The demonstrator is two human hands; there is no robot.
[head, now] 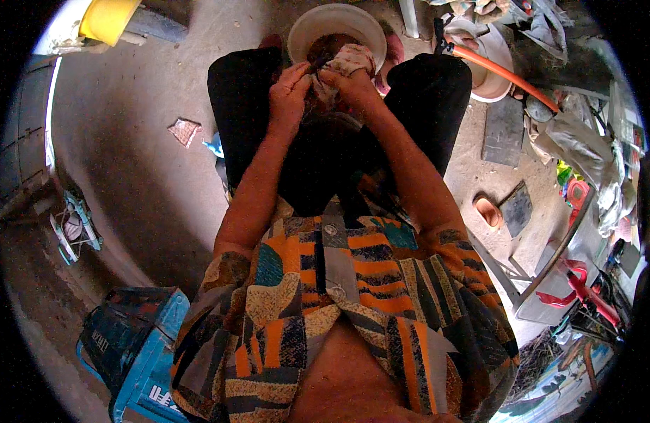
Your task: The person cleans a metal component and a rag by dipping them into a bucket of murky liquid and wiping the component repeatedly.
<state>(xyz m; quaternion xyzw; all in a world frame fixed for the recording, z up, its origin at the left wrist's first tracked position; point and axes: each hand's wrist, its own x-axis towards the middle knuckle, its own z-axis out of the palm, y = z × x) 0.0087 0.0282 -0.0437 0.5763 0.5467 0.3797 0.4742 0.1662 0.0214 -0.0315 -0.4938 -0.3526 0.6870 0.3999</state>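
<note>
Between my knees stands a round, pale basin (380,39) with something dark brown inside. Over its near rim, my right hand (351,82) is closed on a crumpled pale cloth (352,59) with brownish marks. Close beside it, my left hand (291,87) has its fingers pinched around a small dark piece (319,62) that reaches towards the cloth. What exactly this piece is cannot be told. Part of the cloth hangs down between both hands. The inside of the basin is partly hidden by my hands.
A second pale basin (502,53) stands at the upper right, with an orange tube (507,71) across it. Grey slabs (503,129) and an orange-brown slipper (488,212) lie on the floor at right. A blue metal frame (150,359) is at lower left, a yellow container (109,21) at upper left.
</note>
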